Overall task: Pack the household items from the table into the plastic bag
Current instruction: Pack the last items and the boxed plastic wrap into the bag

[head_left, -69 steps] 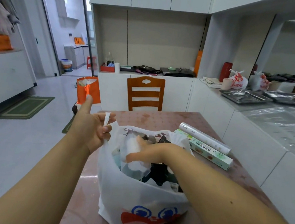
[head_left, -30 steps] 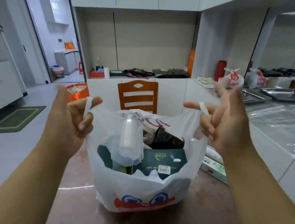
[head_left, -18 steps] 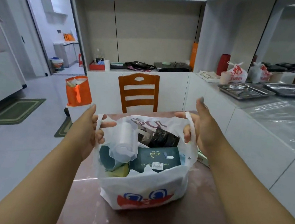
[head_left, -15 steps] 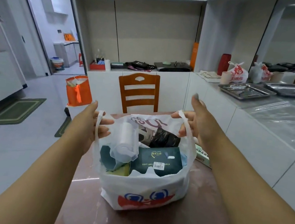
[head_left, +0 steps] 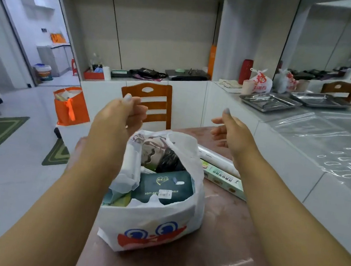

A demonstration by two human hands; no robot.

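Bag (head_left: 154, 225), white plastic with a cartoon face, stands near the front of the reddish worktop (head_left: 210, 258), full almost to its rim. Its mouth gapes toward the camera; the far wall rises toward the left hand (head_left: 119, 115), which is closed in a loose fist just above it, though whether a handle is pinched inside cannot be told. Beside the bag on the right lie two things not yet packed: a long green box (head_left: 223, 180) and, just behind it, touching, a clear roll (head_left: 218, 158). The right hand (head_left: 232, 131) is open and empty, fingers spread, above the far end of the roll. Inside the bag, a dark tissue pack (head_left: 165, 187) lies across the front, a black pouch (head_left: 169, 158) sits behind it, and a white film roll (head_left: 130, 160) stands at the left. The step in hand looks like fetching the two long items. They would go in best upright, slid down along the right wall where some slack shows, while the left hand lifts the rim to keep the mouth wide; laid flat on top they would likely tip out.
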